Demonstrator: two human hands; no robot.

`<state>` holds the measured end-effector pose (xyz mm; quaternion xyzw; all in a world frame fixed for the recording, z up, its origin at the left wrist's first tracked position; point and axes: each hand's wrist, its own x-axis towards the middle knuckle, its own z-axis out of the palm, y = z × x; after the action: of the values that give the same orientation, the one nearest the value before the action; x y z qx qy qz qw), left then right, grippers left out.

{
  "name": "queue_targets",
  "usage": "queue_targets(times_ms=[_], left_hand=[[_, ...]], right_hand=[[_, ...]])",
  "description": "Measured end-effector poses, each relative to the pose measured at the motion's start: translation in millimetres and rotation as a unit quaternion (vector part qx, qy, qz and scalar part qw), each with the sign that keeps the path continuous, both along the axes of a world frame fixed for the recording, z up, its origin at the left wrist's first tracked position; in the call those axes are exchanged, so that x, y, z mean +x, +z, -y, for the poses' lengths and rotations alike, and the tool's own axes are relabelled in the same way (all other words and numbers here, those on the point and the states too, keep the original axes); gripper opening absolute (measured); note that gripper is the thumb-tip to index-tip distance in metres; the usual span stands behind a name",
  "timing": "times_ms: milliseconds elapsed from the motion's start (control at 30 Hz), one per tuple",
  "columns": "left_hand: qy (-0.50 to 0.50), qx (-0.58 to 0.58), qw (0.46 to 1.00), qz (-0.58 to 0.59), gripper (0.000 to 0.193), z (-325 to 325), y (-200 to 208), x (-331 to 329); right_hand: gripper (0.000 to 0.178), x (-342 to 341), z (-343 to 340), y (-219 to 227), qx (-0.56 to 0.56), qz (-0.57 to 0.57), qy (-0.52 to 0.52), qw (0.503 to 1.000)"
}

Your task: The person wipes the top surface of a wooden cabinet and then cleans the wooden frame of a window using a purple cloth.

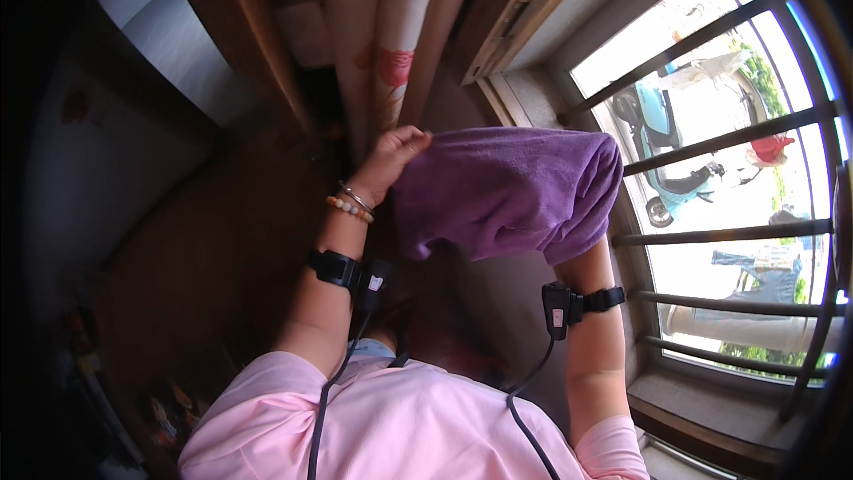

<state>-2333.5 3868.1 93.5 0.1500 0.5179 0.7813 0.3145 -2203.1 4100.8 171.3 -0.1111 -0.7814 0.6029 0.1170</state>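
Head view: a soft purple terry-cloth towel (511, 187) hangs raised between both hands; the left hand (391, 160) is closed, pinching its upper left edge, while the right hand is buried under the cloth's right end, so its grip cannot be told. Judged light, limp and non-slippery, not fragile; best taken by edges or corners, since it sags mid-span. Beyond the right hand, a barred window (737, 138); above the left hand, a floral curtain (391, 44); probably a dim wooden-floored room.
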Motion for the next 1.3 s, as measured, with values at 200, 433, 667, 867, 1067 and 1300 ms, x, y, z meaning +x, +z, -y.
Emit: queue_targets(times_ms=[200,433,667,867,1067,1300], left_hand=[[0.078,-0.020,0.996,0.045,0.025,-13.6,42.3,-14.1],[0.048,-0.107,0.992,0.054,0.025,-2.9,21.1,-6.0],[0.108,-0.201,0.969,0.098,0.025,11.2,-3.5,-8.2],[0.099,-0.220,0.964,0.116,0.023,-10.1,-1.6,-10.0],[0.012,-0.215,0.974,0.065,0.023,-74.0,12.1,10.8],[-0.065,-0.219,0.973,0.042,0.023,-127.2,20.6,46.6]], right_hand=[[0.035,23.7,-62.7,36.1,0.206,0.043,-0.077,0.975],[0.035,-51.8,-75.3,68.1,0.607,0.159,-0.043,0.777],[0.041,-155.4,-70.4,-54.9,0.618,0.130,-0.065,0.772],[0.037,-137.8,-77.7,-4.4,0.510,0.133,-0.038,0.849],[0.030,-1.0,-105.0,-3.1,0.485,0.109,-0.148,0.855],[0.037,232.9,-134.8,-13.6,0.534,0.202,-0.250,0.782]])
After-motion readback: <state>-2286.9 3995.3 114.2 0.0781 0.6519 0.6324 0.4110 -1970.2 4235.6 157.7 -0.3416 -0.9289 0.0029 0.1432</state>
